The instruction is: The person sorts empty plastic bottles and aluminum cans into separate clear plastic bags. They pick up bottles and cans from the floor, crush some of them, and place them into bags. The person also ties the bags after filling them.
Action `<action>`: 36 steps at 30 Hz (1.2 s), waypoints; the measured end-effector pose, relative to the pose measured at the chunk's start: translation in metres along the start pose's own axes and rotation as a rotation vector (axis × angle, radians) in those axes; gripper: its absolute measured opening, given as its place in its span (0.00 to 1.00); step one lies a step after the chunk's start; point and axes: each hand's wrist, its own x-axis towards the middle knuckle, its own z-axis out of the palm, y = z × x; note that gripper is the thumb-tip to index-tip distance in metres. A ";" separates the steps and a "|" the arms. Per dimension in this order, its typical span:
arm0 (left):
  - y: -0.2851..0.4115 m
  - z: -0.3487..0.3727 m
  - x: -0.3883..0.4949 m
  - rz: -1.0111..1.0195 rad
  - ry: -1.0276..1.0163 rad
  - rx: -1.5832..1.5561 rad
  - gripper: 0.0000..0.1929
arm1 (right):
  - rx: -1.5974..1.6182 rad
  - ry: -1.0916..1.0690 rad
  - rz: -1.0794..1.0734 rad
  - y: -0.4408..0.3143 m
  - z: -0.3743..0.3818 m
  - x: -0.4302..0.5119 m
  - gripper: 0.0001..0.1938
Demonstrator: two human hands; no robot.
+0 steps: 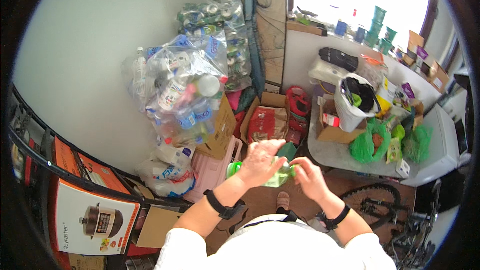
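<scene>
A clear plastic bottle with green parts (276, 180) lies sideways across my grasp, in front of my white shirt. My left hand (258, 163) wraps over its body, covering much of the middle. At the bottle's right end is a green cap (293, 171). The fingertips of my right hand (310, 180) pinch at that cap; whether it is still threaded on cannot be told. Each wrist wears a black strap. Just beyond my hands is a dark green box (287, 150).
Bags of empty plastic bottles (180, 82) and crushed cans (238, 56) are heaped at left, above a pink plastic bin (210, 174). An open cardboard box (245, 131) sits ahead. Right stands a cluttered table (322, 155), with a bicycle wheel (371, 202) below. A shelf rail (93, 178) borders the left.
</scene>
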 end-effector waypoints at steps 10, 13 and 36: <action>-0.106 -0.197 0.022 -0.502 0.261 0.164 0.13 | 0.543 0.012 -0.020 -0.043 -0.110 0.215 0.13; -0.121 -0.244 0.019 -0.615 0.247 0.194 0.12 | 0.516 0.054 -0.085 -0.064 -0.106 0.266 0.13; -0.281 -0.240 0.248 -0.812 -0.296 0.721 0.20 | -0.186 -0.037 -0.853 -0.191 -0.027 0.558 0.15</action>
